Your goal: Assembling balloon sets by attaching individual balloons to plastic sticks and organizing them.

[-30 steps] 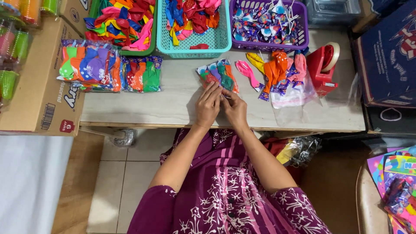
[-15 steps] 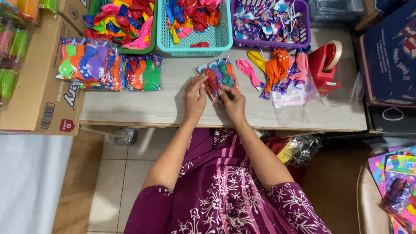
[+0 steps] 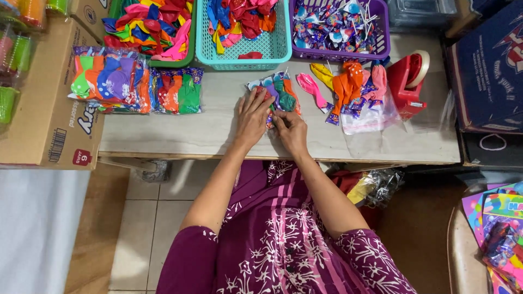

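Change: both hands have slid a little up the table since half a second ago, still pressed on the same packet.
Packet: small clear bag of mixed balloons point(image 3: 279, 93), flat on the pale table point(image 3: 180, 130), near its middle, just below the teal basket point(image 3: 242, 51).
Left hand point(image 3: 252, 117): fingers spread, palm down on the packet's left edge, not clenched.
Right hand point(image 3: 290, 130): fingertips pinching the packet's lower edge.
Right of packet: loose pink, yellow and orange balloons point(image 3: 346, 84), then a red tape dispenser point(image 3: 408, 81).
Left of packet: two filled balloon bags point(image 3: 136, 87).
Behind: green basket point(image 3: 188, 54) and purple basket point(image 3: 338, 54).
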